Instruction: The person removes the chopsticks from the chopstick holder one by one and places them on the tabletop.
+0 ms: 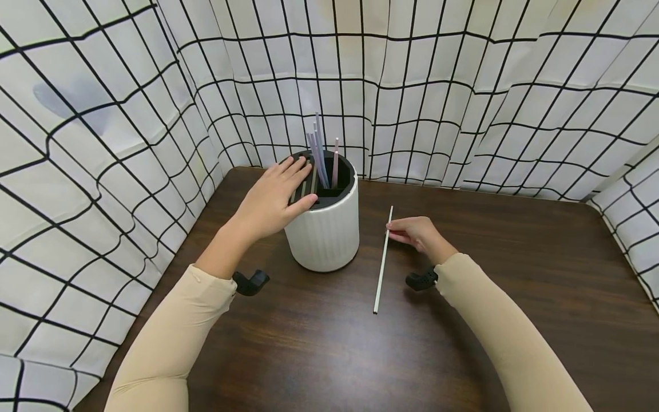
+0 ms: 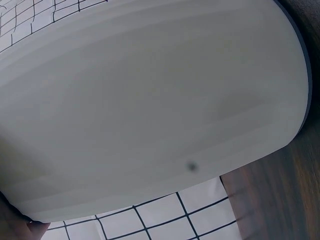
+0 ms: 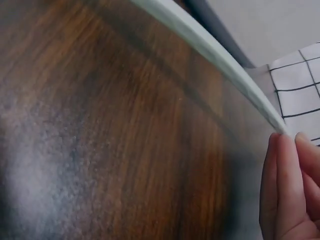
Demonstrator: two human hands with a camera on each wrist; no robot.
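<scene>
A white ribbed cylindrical holder (image 1: 324,240) with a black divided top stands on the table. My left hand (image 1: 270,197) rests over the left part of that top, fingers spread and thumb on the near rim. Olive-coloured strips show between its thumb and fingers. Pale blue sticks (image 1: 320,151) and pink sticks (image 1: 336,166) stand upright in the holder. Right of the holder, my right hand (image 1: 416,233) pinches a thin pale green straw-like stick (image 1: 382,266) near its far end. In the right wrist view, fingertips and thumb grip the stick (image 3: 215,55); the holder's wall fills the left wrist view.
The dark brown wooden table (image 1: 319,349) runs under both arms. White cloth with a black grid pattern (image 1: 412,103) hangs along the back and both sides. A black wrist device (image 1: 251,282) sits at the left cuff and another black device (image 1: 422,279) at the right cuff.
</scene>
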